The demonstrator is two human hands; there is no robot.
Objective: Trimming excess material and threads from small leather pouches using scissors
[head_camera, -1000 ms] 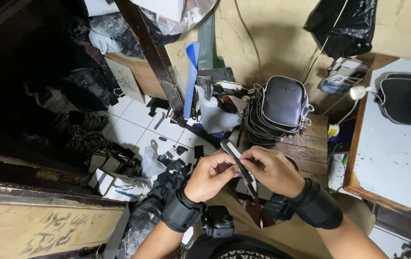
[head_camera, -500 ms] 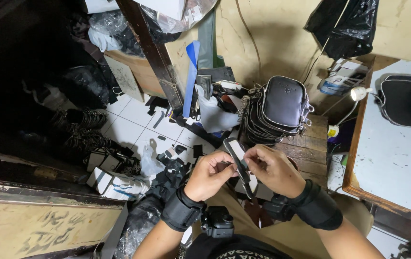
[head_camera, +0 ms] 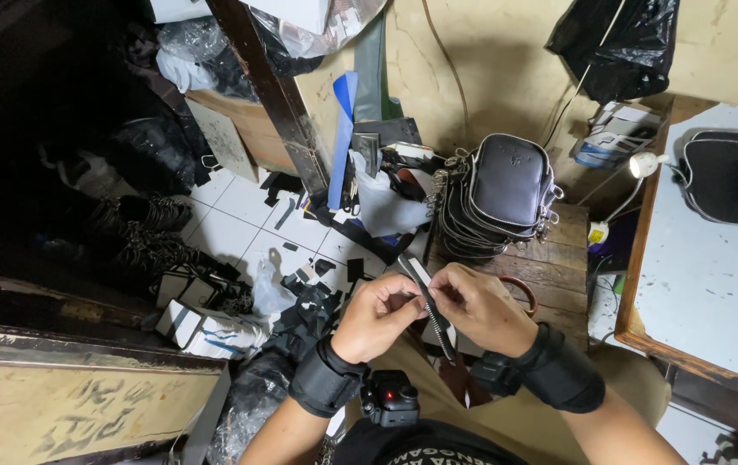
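Head view, from the left: a dark recess gives way to white floor tiles (head_camera: 240,232) strewn with black offcuts (head_camera: 313,297), with small white boxes (head_camera: 201,323) lying near the bottom edge of the tiles. Just right of that scatter the left hand (head_camera: 375,317), wrapped in a black wrist band (head_camera: 324,379), pinches the near side of a narrow black strip (head_camera: 427,303) with ridged edges, possibly a zipper length, though its make is hard to tell. The strip runs slanted between both hands, above the lap. The right hand (head_camera: 483,308) pinches the same strip from the other side, thumb and fingertips closed on it. Behind the hands a wooden stool (head_camera: 558,267) carries a stack of finished-looking black pouches (head_camera: 507,194), so many pieces seem done already, while this strip is not yet joined to anything visible. Farther right stands a white table (head_camera: 713,284) bearing another black bag (head_camera: 731,176).
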